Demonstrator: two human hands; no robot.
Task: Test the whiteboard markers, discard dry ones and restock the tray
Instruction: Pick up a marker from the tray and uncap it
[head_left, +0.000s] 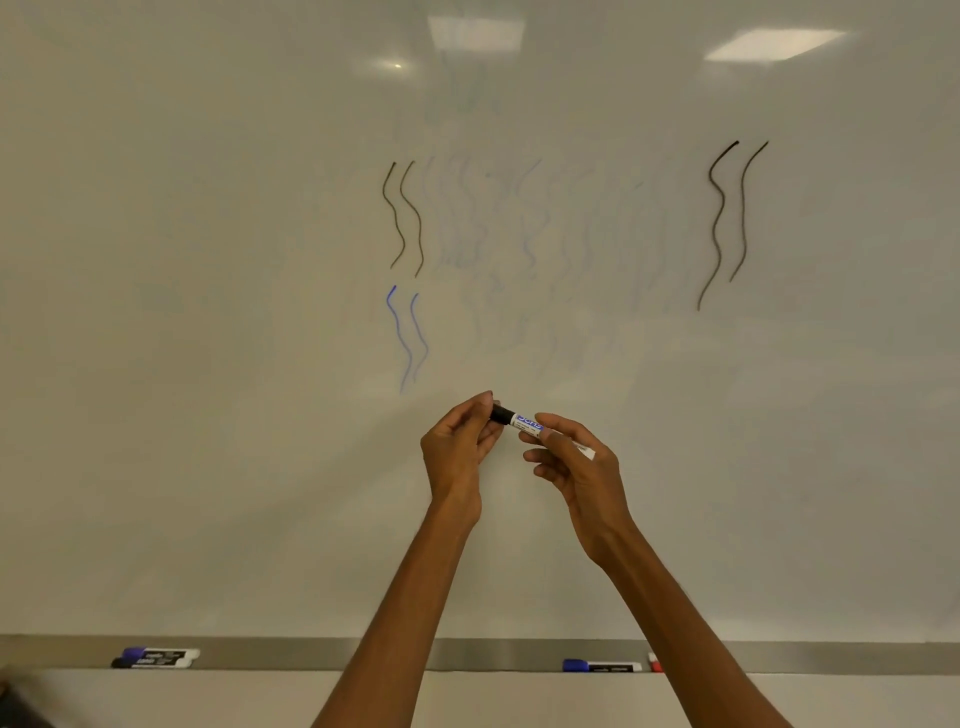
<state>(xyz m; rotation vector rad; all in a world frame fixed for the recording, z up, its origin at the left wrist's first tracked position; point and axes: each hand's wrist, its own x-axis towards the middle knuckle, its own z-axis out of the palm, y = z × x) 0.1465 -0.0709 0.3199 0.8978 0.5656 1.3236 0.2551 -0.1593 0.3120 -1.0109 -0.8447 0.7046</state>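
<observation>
Whiteboard (208, 364) wide open left and right of both forearms. Tray (363, 653): long bare stretch mid-ledge, partly crossed by the forearms. Obstacles on the tray: two stacked markers (156, 658) far left, blue-capped marker (602, 665) plus a red-tipped item (655, 663) right of centre. Far-right tray is bare.

marker tip: hidden, black cap (501, 414) end buried in left hand (457, 447) fingers
barrel tail: covered by right hand (576, 460)
red item (655, 663), tray 5 o'clock: arm covers most
dark object (21, 704), 7 o'clock: cropped, blurred
tray marker labels: too small
</observation>
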